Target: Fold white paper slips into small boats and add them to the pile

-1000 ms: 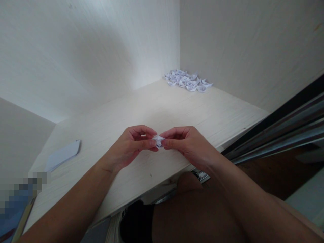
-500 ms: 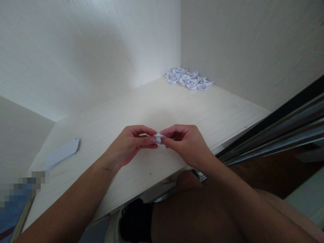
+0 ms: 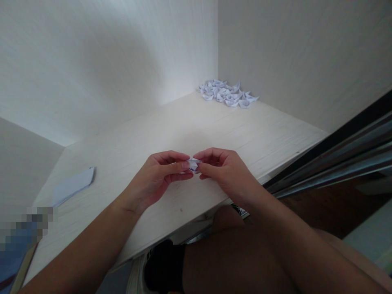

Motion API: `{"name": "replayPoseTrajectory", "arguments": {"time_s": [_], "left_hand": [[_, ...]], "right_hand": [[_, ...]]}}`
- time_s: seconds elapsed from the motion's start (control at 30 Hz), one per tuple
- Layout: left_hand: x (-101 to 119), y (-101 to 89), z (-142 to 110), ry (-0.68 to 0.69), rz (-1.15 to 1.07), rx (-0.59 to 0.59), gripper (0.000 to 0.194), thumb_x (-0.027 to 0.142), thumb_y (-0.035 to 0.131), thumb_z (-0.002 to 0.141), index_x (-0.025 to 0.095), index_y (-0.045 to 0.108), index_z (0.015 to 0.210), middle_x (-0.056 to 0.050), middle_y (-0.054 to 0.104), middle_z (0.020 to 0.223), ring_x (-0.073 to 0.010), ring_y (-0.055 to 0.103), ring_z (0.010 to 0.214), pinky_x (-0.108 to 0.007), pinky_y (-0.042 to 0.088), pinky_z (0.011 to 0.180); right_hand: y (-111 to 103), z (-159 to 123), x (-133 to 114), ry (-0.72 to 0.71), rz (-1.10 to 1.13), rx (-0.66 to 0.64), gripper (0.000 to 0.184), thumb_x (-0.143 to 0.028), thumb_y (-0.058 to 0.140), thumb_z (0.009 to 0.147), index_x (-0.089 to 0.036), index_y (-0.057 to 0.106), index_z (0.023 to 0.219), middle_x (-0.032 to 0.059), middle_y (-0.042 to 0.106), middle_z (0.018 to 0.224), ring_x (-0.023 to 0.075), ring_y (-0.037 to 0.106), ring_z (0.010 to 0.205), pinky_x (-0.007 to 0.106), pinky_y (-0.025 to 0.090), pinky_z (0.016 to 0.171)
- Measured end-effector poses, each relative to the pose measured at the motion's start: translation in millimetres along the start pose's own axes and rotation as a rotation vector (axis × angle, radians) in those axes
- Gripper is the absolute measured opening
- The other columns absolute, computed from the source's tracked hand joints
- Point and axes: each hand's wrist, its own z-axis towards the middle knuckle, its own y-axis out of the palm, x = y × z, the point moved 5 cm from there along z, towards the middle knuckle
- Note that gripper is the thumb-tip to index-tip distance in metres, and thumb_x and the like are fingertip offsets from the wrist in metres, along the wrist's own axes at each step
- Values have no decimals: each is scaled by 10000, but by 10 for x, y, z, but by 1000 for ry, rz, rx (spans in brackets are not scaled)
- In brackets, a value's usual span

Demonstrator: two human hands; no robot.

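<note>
A tiny folded piece of white paper point(image 3: 193, 164) is pinched between both hands above the pale wooden shelf point(image 3: 190, 130). My left hand point(image 3: 157, 175) grips its left side with thumb and fingers closed. My right hand point(image 3: 223, 171) pinches its right side the same way. Most of the paper is hidden by my fingertips. A pile of several small folded white paper shapes point(image 3: 228, 93) lies in the far corner of the shelf.
A flat stack of white paper point(image 3: 73, 185) lies at the shelf's left. White walls close the back and right side. A dark sliding-door track point(image 3: 330, 163) runs along the right. My knees point(image 3: 232, 253) are below the shelf's front edge.
Both hands stay pinched on the small paper with only slight finger shifts. The view has tilted a little downward.
</note>
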Motion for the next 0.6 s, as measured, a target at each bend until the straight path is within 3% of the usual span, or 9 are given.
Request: {"name": "replayPoseTrajectory", "arguments": {"time_s": [0.3,0.6], "left_hand": [[16,-46,22,110,136,-21,196,149,911,667,162,809,834,-43,794,795,-159,757,704,-263,665,691],[45,-27,-14,173,206,10,192,170,907,679,187,798,836,-15,758,752,-142,715,667,-215,631,540]], "right_hand": [[-26,25,17,-59,-137,70,114,-178,797,739,-149,763,844,31,750,746,120,648,653,248,500,606],[-21,9,29,-72,-201,76,111,-179,776,764,-153,771,872,48,765,782,145,667,689,284,513,646]]}}
